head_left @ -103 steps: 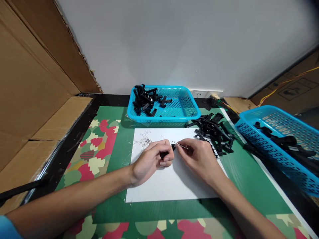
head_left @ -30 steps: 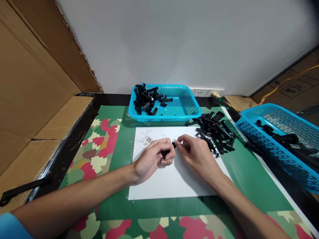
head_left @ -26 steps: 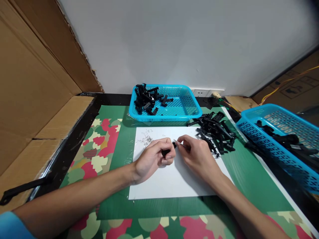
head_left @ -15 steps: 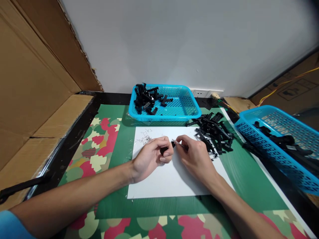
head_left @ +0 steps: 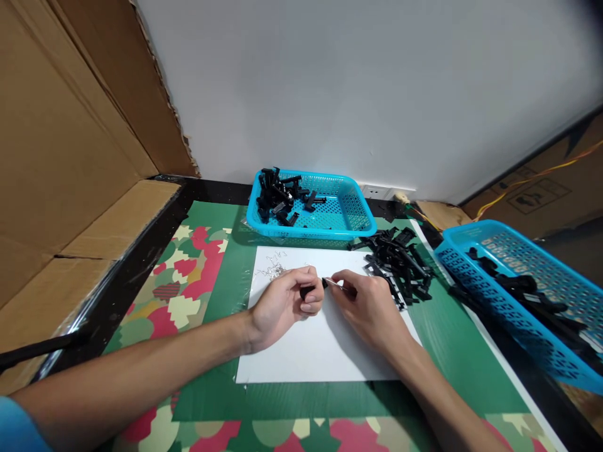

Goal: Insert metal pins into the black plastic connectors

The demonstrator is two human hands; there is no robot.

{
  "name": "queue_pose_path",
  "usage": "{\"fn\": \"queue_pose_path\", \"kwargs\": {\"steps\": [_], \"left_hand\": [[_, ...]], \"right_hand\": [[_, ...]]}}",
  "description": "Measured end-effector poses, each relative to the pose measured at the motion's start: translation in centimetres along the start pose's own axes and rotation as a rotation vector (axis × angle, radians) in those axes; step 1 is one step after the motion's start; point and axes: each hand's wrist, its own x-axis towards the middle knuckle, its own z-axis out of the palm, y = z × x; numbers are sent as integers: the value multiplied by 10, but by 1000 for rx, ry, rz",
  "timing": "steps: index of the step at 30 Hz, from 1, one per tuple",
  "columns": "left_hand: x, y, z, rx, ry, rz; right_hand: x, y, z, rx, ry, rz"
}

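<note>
Curled around a small black plastic part (head_left: 306,292), my left hand (head_left: 285,299) is raised above a white sheet (head_left: 301,358). The part's end sticks out towards my other hand, while its middle is partly covered by fingers. My right hand (head_left: 370,302) pinches a thin silvery tool, apparently tweezers (head_left: 332,282), with its tip close to the black part's end. Whether the tip touches the part I cannot tell. Behind my left hand, thin bent wire pieces (head_left: 274,267) lie in a loose pile on the sheet.
A heap of black plastic parts (head_left: 400,260) lies right of my right hand. A blue basket (head_left: 311,235) with similar parts stands behind the sheet. Another blue basket (head_left: 499,314) with longer black parts is at the right. Cardboard (head_left: 61,163) borders the left.
The view has tilted and shifted slightly. Both hands stay close together with the same holds; the black part shows a little more inside my left hand.
</note>
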Motion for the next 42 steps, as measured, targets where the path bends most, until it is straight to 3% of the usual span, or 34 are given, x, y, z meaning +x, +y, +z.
{"fn": "queue_pose_path", "kwargs": {"steps": [4, 14, 18, 23, 42], "left_hand": [[-1, -1, 2, 114, -36, 17], [-2, -2, 4, 175, -32, 22], [-2, -1, 5, 188, -23, 14], [-1, -2, 5, 182, -19, 11], [0, 1, 2, 145, -13, -54]], "right_hand": [[0, -2, -13, -48, -58, -54], [0, 9, -31, -27, 99, -365], [0, 5, -26, 248, 223, -181], [5, -1, -14, 605, 154, 68], [5, 0, -4, 383, 184, 40]]}}
